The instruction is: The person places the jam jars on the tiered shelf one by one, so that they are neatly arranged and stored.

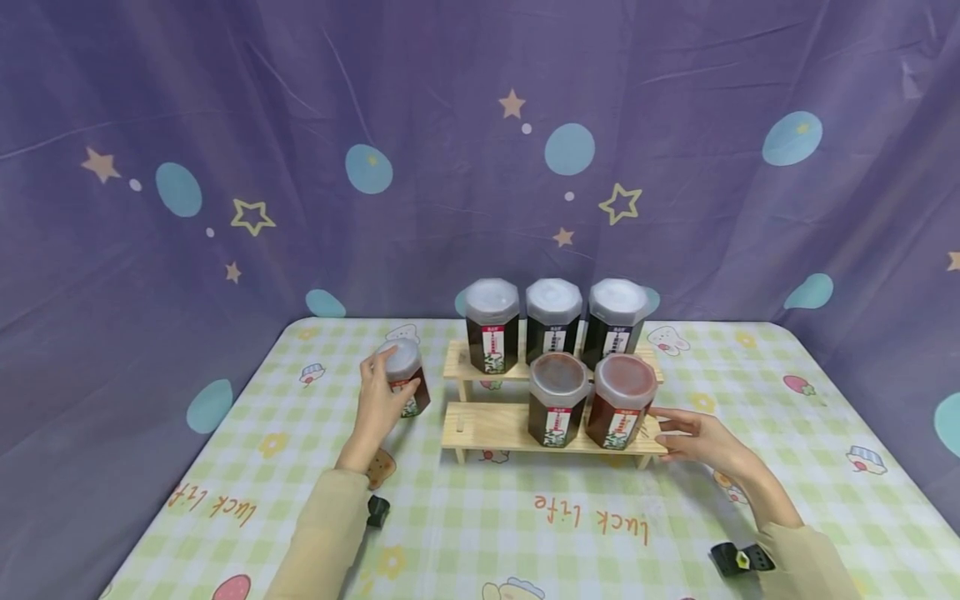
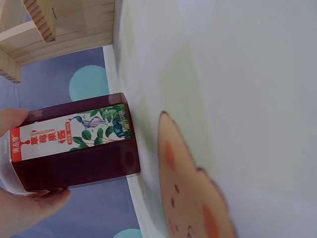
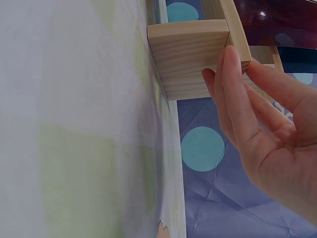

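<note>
My left hand (image 1: 381,400) grips a dark red octagonal jar (image 2: 79,144) near its whitish lid, thumb and fingers on opposite sides. This jar stands upright, left of a two-tier wooden rack (image 1: 487,425), with its base close to the tablecloth. A white label with a red top band and green leaves faces the left wrist camera. My right hand (image 1: 701,442) holds the right end of the rack's lower tier, fingers and thumb around the board end (image 3: 237,34). Beside it on that tier is a reddish jar (image 1: 621,400), with a brown-topped jar (image 1: 558,400) to its left.
On the upper tier stand a red-labelled jar (image 1: 492,325) and two dark-labelled jars, one in the middle (image 1: 553,321) and one at right (image 1: 617,321). A checked tablecloth (image 1: 510,542) covers the table, and a purple curtain (image 1: 450,233) hangs behind it.
</note>
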A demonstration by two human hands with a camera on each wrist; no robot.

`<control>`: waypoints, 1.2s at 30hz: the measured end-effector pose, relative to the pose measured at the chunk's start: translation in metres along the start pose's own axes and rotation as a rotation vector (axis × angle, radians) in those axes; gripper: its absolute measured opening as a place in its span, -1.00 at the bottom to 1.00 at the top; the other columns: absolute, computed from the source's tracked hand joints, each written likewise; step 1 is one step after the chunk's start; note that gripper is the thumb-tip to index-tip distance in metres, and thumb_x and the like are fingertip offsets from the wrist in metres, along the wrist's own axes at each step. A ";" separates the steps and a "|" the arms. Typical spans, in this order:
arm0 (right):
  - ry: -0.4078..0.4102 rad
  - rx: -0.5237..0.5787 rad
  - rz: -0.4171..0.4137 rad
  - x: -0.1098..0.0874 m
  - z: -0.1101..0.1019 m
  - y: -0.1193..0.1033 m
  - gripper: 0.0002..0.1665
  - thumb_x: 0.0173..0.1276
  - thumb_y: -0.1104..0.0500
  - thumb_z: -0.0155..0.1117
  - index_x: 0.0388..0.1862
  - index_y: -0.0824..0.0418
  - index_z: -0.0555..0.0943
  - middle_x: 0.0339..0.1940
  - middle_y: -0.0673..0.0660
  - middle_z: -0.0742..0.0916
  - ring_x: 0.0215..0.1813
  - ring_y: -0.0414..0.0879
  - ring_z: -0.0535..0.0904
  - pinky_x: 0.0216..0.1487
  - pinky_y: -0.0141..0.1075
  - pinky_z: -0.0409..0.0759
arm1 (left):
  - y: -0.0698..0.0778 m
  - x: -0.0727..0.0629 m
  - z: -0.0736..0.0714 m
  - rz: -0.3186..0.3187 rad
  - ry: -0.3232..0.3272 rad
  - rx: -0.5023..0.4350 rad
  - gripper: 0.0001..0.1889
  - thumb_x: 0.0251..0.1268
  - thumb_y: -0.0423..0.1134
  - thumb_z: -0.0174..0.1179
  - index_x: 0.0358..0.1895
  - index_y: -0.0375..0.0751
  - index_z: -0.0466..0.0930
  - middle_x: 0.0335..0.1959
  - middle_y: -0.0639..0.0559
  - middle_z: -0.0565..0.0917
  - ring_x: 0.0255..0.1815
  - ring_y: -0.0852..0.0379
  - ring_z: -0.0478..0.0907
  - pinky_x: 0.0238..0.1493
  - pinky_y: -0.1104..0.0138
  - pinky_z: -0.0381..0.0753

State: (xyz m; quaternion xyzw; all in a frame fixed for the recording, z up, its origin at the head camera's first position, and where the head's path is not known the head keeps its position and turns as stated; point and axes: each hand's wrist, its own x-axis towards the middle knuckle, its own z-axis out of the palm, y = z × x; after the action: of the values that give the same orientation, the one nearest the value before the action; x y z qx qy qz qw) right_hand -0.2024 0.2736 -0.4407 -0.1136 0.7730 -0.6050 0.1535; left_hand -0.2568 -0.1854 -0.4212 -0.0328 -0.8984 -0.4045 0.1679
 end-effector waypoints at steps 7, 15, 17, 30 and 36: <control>-0.005 -0.002 0.002 0.000 0.000 0.000 -0.31 0.25 0.26 0.11 0.24 0.57 0.10 0.06 0.58 0.37 -0.20 -0.24 0.56 -0.19 -0.13 0.56 | -0.001 0.002 -0.001 -0.037 0.001 -0.010 -0.36 0.07 -0.22 0.22 0.23 -0.16 0.14 0.14 -0.37 0.10 0.04 -0.35 0.30 -0.06 -0.05 0.40; -0.006 -0.002 0.007 0.000 0.000 -0.001 -0.31 0.26 0.26 0.11 0.25 0.56 0.10 0.06 0.57 0.38 -0.21 -0.21 0.58 -0.19 -0.15 0.56 | -0.001 0.006 -0.003 -0.033 0.045 -0.014 -0.38 -0.05 -0.25 0.31 0.13 -0.22 0.26 0.06 -0.36 0.21 0.01 -0.31 0.34 -0.06 -0.04 0.41; -0.006 -0.001 0.004 0.000 0.000 -0.001 -0.31 0.26 0.26 0.11 0.25 0.56 0.10 0.06 0.57 0.38 -0.21 -0.21 0.58 -0.19 -0.15 0.56 | -0.002 0.006 -0.003 -0.026 0.054 -0.014 -0.39 -0.07 -0.25 0.32 0.12 -0.23 0.28 0.03 -0.34 0.23 -0.01 -0.30 0.35 -0.08 -0.03 0.43; -0.006 -0.003 -0.001 0.000 0.000 0.000 -0.31 0.25 0.27 0.11 0.24 0.58 0.10 0.07 0.59 0.37 -0.20 -0.25 0.56 -0.20 -0.18 0.57 | -0.002 0.008 -0.006 -0.029 0.074 -0.013 -0.39 -0.12 -0.22 0.35 0.08 -0.21 0.34 -0.01 -0.30 0.28 -0.06 -0.25 0.39 -0.13 0.00 0.45; -0.008 -0.002 -0.006 0.000 0.000 0.000 -0.31 0.25 0.26 0.11 0.24 0.58 0.10 0.07 0.59 0.36 -0.19 -0.27 0.55 -0.20 -0.18 0.57 | -0.003 0.004 -0.004 -0.008 0.113 0.012 -0.39 -0.18 -0.21 0.38 0.05 -0.21 0.38 -0.07 -0.29 0.32 -0.10 -0.26 0.42 -0.16 -0.01 0.47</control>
State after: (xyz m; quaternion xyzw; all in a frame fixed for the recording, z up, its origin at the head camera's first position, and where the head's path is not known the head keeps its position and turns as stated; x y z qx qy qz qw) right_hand -0.2022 0.2739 -0.4406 -0.1186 0.7726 -0.6041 0.1548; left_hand -0.2599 -0.1906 -0.4194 -0.0054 -0.8899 -0.4010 0.2172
